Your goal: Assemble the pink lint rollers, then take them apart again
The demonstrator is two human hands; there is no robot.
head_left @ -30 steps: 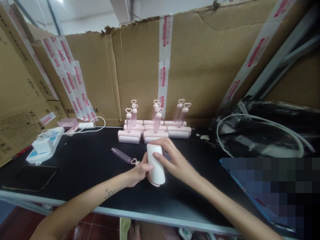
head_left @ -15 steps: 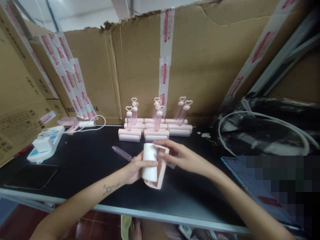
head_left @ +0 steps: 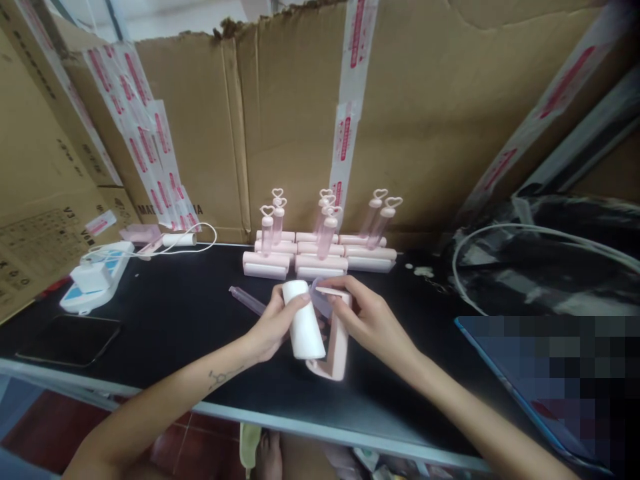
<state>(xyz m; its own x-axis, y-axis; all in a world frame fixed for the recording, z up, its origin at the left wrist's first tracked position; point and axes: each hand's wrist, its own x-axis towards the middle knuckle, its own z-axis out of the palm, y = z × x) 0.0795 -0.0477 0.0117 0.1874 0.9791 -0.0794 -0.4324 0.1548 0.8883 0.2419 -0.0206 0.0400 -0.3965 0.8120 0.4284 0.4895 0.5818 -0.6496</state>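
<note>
My left hand (head_left: 274, 325) is closed around a white lint roll (head_left: 306, 327), its thumb across the upper end. Close beside it, my right hand (head_left: 364, 312) pinches the upper end of a pale pink lint roller frame (head_left: 340, 350). The roll tilts out of the frame's open side, and I cannot tell whether they still touch at the lower end. A translucent purple piece (head_left: 321, 299) shows between my hands. Behind my left hand lies a loose translucent handle (head_left: 247, 300). Several pink lint rollers (head_left: 321, 267) stand in rows beyond, some with upright heart-topped handles (head_left: 328, 235).
On the left are a power strip (head_left: 95, 280), a dark phone (head_left: 70, 340), a white cable (head_left: 213, 235) and another white roll (head_left: 179, 239). A blue-edged tablet (head_left: 505, 367) lies at the right, near black plastic wrapping (head_left: 560, 267). Cardboard (head_left: 290, 133) walls the back.
The white roll has tilted and come out of the pink frame to the left. My right hand and the frame have shifted slightly right, and the view has turned a little.
</note>
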